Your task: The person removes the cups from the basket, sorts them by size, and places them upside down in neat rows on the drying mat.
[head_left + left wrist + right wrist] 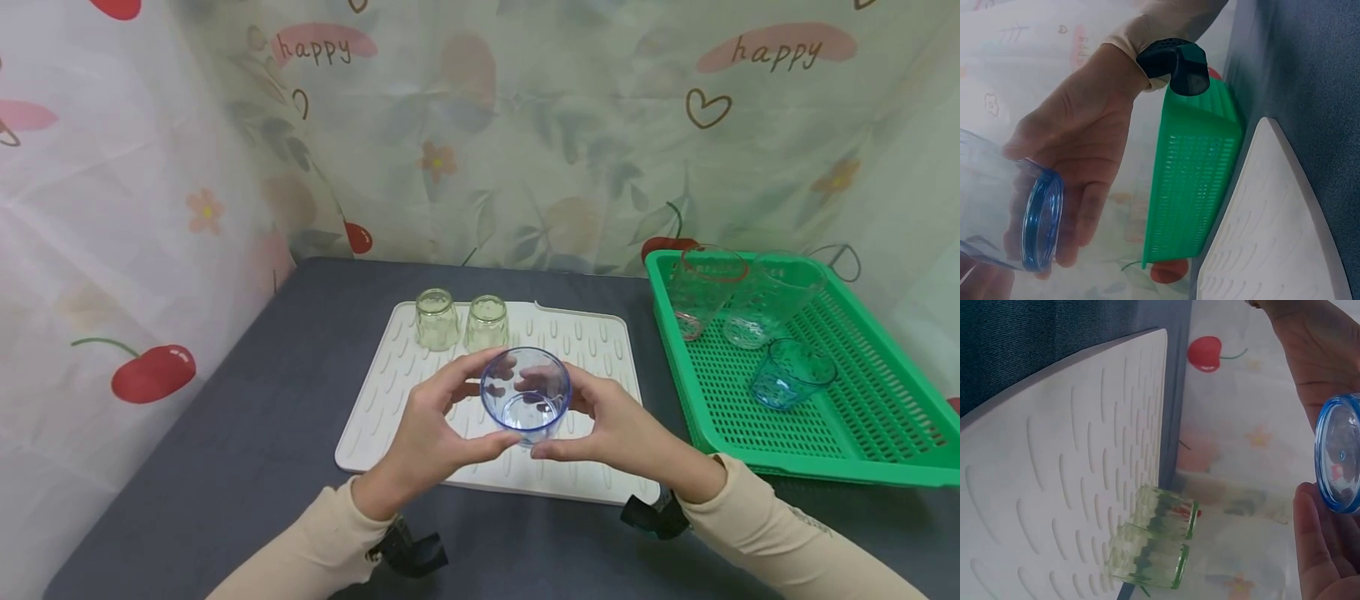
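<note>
A clear blue-tinted drinking glass (525,396) is held up over the white drying mat (375,417), its mouth tipped toward the head camera. My left hand (431,417) grips its left side, thumb low at the front and fingers around the back. From the right, my right hand (618,429) holds it the same way, thumb near the base. In the left wrist view the thick blue base of the glass (1041,222) shows above the mat's level. Two greenish glasses (437,321) (487,323) stand upside down on the mat's back left part.
To the right is a green mesh basket (825,462) with a blue tumbler (792,375), a red-rimmed tall glass (701,292) and a clear glass (772,300) in it. A dark cloth (247,450) covers the table. Printed curtains (525,150) hang behind and beside it.
</note>
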### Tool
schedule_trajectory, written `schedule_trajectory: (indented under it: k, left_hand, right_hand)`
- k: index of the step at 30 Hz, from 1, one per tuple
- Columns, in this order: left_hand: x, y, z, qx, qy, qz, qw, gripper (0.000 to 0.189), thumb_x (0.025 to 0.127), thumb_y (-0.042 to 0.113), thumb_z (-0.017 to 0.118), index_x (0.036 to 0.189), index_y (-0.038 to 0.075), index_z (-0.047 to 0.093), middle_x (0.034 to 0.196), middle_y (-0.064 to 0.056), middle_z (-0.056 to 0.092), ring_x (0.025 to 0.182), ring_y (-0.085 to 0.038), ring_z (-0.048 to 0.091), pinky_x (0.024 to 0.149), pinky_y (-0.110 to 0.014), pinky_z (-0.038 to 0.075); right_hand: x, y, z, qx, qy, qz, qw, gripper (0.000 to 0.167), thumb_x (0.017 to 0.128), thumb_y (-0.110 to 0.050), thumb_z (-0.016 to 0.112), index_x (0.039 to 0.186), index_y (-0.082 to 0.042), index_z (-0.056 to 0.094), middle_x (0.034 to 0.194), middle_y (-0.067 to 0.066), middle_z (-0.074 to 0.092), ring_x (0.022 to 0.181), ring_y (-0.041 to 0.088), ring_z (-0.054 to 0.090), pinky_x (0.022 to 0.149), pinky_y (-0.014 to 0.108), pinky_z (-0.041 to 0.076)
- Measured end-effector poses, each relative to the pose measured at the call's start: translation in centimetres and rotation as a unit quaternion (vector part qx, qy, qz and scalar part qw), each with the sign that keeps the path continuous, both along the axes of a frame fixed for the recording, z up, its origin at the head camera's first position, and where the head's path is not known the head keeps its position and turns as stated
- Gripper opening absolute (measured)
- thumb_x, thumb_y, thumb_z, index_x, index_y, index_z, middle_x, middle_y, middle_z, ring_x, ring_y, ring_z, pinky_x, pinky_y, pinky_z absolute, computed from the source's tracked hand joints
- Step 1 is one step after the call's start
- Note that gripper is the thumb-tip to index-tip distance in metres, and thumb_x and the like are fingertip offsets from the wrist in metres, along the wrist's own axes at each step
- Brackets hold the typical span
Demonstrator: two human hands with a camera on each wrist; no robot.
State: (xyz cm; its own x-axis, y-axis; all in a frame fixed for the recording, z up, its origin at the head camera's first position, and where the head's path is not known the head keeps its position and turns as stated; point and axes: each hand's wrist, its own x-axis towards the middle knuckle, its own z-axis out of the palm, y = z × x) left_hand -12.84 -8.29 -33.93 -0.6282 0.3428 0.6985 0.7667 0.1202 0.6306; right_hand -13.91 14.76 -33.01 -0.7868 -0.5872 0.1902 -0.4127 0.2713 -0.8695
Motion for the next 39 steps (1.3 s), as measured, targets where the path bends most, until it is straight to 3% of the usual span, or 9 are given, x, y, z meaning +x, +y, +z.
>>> schedule_trajectory:
  k: [13,21,29,39]
  left_hand:
    - [0.1,-0.7,0.3,-0.019,-0.06,-0.012,0.998,0.077,0.07,0.001,0.084,0.138,0.005,0.048,0.123,-0.013,0.063,0.115,-0.021,0.061,0.085,-0.036,0.057]
    - [-0.2,-2.0,0.2,-0.067,-0.105,0.006,0.9923,0.08,0.075,0.006,0.082,0.144,0.009,0.042,0.135,-0.009,0.055,0.124,-0.022,0.054,0.094,-0.036,0.053]
    - [-0.3,-4.3,0.0,-0.15,-0.152,0.085,0.9732,0.068,0.08,0.014,0.079,0.14,0.014,0.047,0.139,-0.002,0.052,0.125,-0.019,0.053,0.097,-0.034,0.051]
    - [-0.1,-6.9,-2.1,-0.291,-0.154,0.172,0.9287,0.052,0.088,0.019,0.071,0.135,0.009,0.053,0.134,-0.009,0.055,0.125,-0.027,0.053,0.098,-0.046,0.048]
  right_hand:
    - [0.0,0.8,0.5,0.012,0.072,-0.024,0.997,0.064,0.073,-0.018,0.086,0.129,-0.009,0.056,0.119,0.001,0.063,0.104,0.015,0.064,0.092,0.029,0.053]
    - [-0.3,1.8,1.9,-0.006,0.088,-0.051,0.9949,0.067,0.072,-0.013,0.086,0.132,-0.01,0.056,0.129,0.002,0.058,0.105,0.011,0.062,0.09,0.022,0.053]
    - [-1.2,2.6,2.8,-0.018,0.103,-0.077,0.9915,0.061,0.073,-0.008,0.084,0.128,-0.007,0.058,0.128,0.009,0.059,0.101,0.011,0.064,0.084,0.022,0.055]
    - [-3.3,3.0,4.2,0.032,0.114,-0.115,0.9862,0.062,0.076,-0.015,0.083,0.132,-0.011,0.056,0.13,0.004,0.059,0.107,0.018,0.061,0.086,0.02,0.053]
